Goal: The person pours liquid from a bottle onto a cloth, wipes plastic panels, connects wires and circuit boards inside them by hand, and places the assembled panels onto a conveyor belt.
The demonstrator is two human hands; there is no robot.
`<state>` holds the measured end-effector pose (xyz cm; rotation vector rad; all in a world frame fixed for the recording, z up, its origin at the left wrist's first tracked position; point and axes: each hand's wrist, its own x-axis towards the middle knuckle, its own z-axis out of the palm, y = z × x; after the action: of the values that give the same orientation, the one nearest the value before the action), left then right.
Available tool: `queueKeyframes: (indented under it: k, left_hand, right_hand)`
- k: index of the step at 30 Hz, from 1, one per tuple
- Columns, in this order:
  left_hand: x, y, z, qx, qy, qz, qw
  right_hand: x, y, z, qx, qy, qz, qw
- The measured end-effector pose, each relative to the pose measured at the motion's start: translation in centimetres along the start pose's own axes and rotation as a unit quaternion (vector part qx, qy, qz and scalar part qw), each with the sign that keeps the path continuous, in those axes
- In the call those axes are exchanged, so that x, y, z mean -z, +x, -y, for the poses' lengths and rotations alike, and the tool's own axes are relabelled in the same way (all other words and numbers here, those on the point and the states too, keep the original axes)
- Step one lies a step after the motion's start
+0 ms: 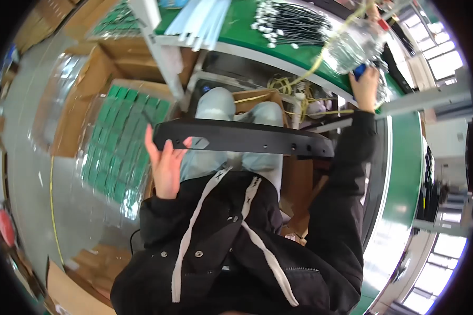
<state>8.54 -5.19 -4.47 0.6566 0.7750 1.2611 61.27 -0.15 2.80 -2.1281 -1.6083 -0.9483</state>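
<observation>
A long, narrow black panel (236,137) with small holes and a cut-out near its left end lies across above my lap. My left hand (166,170) grips its left end, with the fingers on the panel's face and edge. My right hand (367,90) is stretched out to the far right, over the edge of the green bench. Its fingers close around a blue object (359,71), mostly covered by the hand, so its kind is hidden. A clear plastic bottle (347,52) is right beside that hand.
Black cables with white connectors (291,23) and pale blue strips (199,21) lie on the green bench (242,26). A cardboard box (84,100) and plastic-wrapped green parts (123,142) stand at left. A yellow hose (316,65) hangs past the bench edge.
</observation>
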Motion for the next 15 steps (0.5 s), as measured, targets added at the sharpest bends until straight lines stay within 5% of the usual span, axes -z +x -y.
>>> queueKeyframes:
  k: [5,7,8,9,11,15]
  left_hand:
    - [-0.2,0.1,-0.2,-0.015,-0.016,0.012,1.0]
    - [-0.1,0.2,-0.1,-0.018,-0.019,0.019,0.999]
    - [0.0,0.2,-0.1,-0.016,-0.02,0.025,0.999]
    - [0.0,0.1,-0.1,-0.014,-0.022,0.026,0.999]
    - [0.0,0.1,0.0,-0.01,-0.027,0.026,0.999]
    - [0.2,0.0,-0.1,-0.019,-0.014,0.015,1.0]
  right_hand:
    - [9.6,-1.2,10.5,-0.013,0.12,-0.18,0.976]
    - [12.7,-2.7,18.5,0.008,0.353,-0.079,0.932]
    - [11.9,-4.1,21.9,-0.038,0.539,0.045,0.84]
    - [12.1,-4.6,25.0,0.086,0.481,0.049,0.871]
    - [10.4,-6.0,30.4,0.171,0.53,0.108,0.824]
    - [7.4,-6.7,36.5,0.137,0.658,0.214,0.709]
